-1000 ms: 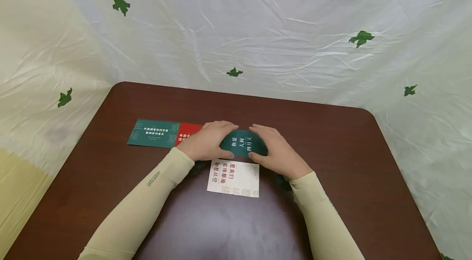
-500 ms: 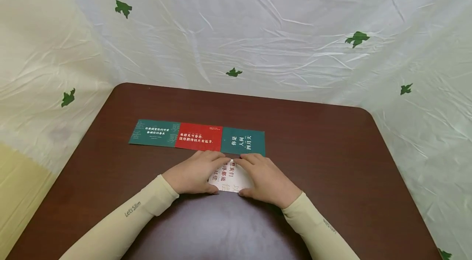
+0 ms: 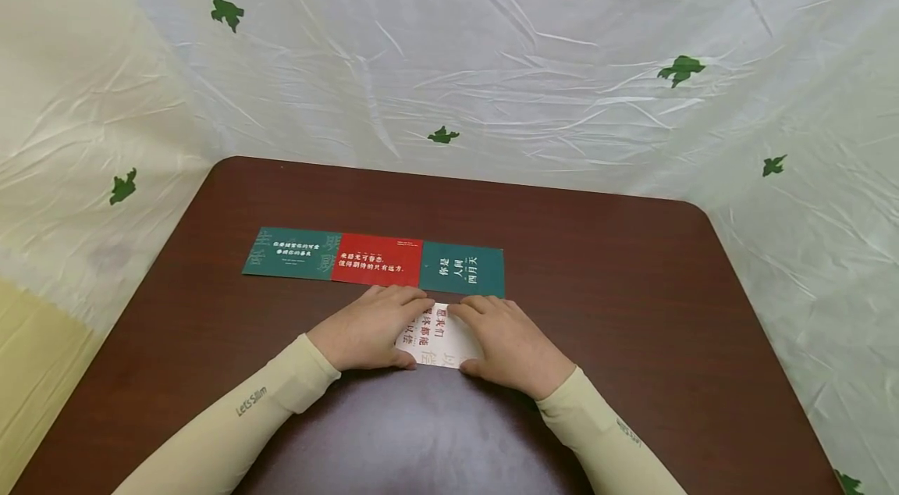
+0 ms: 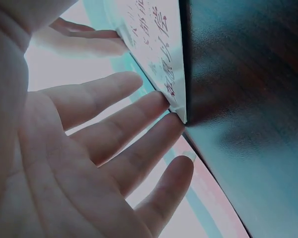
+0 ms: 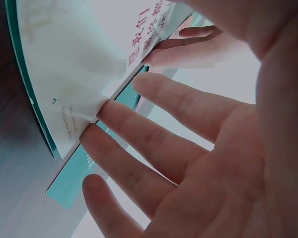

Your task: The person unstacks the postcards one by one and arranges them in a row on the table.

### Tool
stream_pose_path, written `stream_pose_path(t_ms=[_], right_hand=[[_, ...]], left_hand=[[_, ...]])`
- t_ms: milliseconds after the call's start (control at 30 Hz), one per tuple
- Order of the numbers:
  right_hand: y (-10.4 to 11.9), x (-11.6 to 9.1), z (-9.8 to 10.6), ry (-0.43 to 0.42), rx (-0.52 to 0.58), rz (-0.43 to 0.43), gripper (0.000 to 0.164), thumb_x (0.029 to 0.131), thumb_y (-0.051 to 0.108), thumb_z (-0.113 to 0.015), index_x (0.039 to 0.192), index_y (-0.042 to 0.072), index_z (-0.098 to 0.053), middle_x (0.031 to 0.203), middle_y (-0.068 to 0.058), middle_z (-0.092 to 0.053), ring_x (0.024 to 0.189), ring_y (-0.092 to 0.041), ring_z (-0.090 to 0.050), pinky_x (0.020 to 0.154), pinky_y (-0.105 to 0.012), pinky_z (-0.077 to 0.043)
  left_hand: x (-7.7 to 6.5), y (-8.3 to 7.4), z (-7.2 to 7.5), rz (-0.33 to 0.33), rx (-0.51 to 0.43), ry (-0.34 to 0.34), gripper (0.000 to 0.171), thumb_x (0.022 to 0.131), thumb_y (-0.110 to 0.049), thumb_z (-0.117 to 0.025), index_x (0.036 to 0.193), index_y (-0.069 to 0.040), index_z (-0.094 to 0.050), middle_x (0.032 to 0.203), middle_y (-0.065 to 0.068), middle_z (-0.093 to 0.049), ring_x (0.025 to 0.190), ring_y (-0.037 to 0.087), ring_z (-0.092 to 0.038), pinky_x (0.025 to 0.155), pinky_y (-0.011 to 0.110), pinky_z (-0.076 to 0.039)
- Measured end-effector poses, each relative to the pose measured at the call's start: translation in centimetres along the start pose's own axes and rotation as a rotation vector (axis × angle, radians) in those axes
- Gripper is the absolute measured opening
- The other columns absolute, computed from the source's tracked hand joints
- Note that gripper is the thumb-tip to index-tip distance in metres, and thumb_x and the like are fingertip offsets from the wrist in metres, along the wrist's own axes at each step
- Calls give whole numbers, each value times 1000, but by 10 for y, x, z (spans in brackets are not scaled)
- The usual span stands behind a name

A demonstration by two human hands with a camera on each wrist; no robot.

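Note:
In the head view, a white card with red writing [image 3: 437, 335] lies low between my hands, near the table's front. My left hand [image 3: 368, 329] holds its left part and my right hand [image 3: 518, 343] its right part, thumbs at the near edge and fingertips at the far edge. The right wrist view shows the white card [image 5: 74, 64] bowed slightly, with a green rim beneath it. In the left wrist view, fingertips touch the long edge of the white card [image 4: 154, 44]. The hands cover both ends of the card in the head view.
Farther back, a green card [image 3: 289, 253], a red card [image 3: 379, 262] and another green card [image 3: 463, 268] lie side by side in a row. They rest on a dark brown table [image 3: 597, 268]. A pale curtain with green leaf shapes [image 3: 548, 73] hangs behind it.
Both hands have come back from the right green card toward the front and now hold the white card. The red card shows fully. In the last half second hardly anything differs.

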State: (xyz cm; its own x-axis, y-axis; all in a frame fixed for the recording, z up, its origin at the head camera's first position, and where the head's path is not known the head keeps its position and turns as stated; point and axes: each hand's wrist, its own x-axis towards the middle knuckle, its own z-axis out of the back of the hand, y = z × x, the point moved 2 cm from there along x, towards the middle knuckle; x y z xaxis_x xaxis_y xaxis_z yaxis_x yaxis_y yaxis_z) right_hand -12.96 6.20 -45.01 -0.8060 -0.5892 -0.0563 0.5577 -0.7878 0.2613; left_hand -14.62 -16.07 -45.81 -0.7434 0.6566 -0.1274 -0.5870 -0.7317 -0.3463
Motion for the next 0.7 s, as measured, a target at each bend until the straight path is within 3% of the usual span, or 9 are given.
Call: stream_pose_path(t_ms=[700], right_hand=[[0,0,0,10,28,-31,76,79,31,-95,145,11,-64,140,-5,-68,126,-28,-64,105,-51,-52]], left_hand=[[2,2,1,-32,-53,-22,82,83,-35,-93,153,-11,-59,148,5,-64,134,26,-61,119,48,-46]])
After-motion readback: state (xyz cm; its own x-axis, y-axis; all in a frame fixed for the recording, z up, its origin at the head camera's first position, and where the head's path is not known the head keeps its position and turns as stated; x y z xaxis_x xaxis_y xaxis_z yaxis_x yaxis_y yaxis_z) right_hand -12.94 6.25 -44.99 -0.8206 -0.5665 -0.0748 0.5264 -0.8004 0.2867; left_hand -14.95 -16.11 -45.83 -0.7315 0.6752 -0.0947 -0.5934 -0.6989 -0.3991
